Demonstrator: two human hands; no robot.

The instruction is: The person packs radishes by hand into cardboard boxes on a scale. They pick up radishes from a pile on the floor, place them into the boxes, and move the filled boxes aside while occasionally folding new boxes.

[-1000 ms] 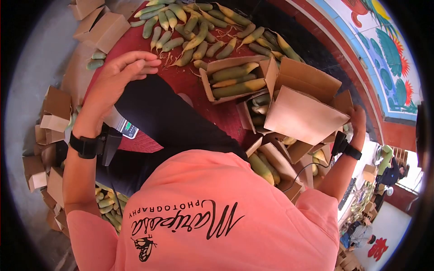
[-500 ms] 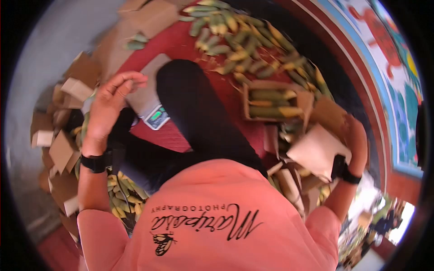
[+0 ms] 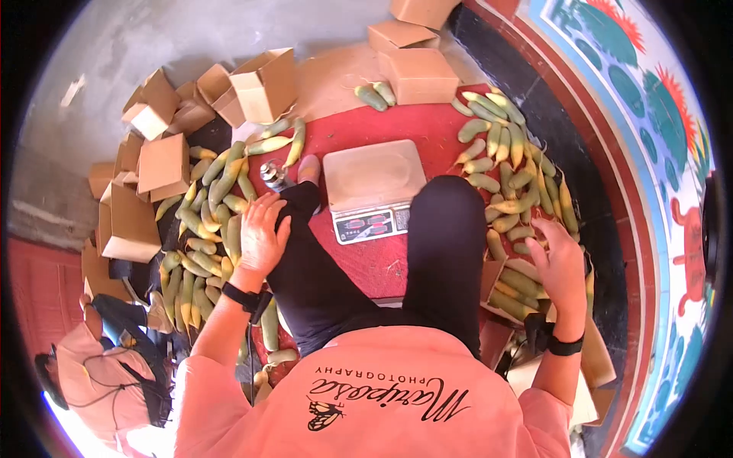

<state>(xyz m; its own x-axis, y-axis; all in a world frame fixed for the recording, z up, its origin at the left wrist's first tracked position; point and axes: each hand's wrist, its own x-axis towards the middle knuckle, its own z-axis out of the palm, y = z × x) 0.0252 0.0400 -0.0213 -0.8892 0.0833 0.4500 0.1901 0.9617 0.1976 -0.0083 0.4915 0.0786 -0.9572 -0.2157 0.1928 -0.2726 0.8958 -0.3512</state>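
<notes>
Red matting point(image 3: 389, 271) covered the middle of the work area, with a painted wall point(image 3: 626, 84) along the right edge of the frame and cartons point(image 3: 263, 88) grouped at the upper left. One co-worker point(image 3: 103, 374) was noted at the lower left.

Long vegetables, green shading to yellow, lay in a left heap point(image 3: 205, 263) down the left of the frame and a right heap point(image 3: 505, 156) at the upper right. Between the heaps, near the centre, stood a scale point(image 3: 372, 174); its figures could not be read.

Left hand point(image 3: 262, 233): beside the left leg and near the left heap, fingers loosely extended, no article seen in it. Contact with the leg could not be confirmed. Right hand point(image 3: 560, 263): over the lower end of the right heap, next to a carton of vegetables point(image 3: 492, 279), fingers lightly curved and thumb well apart, likewise with nothing visible in its grasp.

Handling was assessed as follows. A hold around the thick middle of a piece was judged preferable to one on the thin tail, which appeared liable to snap. Pieces lay crossed, so lifting from the top was considered safer than drawing from beneath. The wrist device point(image 3: 538, 332) warranted clearance from the carton's edges.
</notes>
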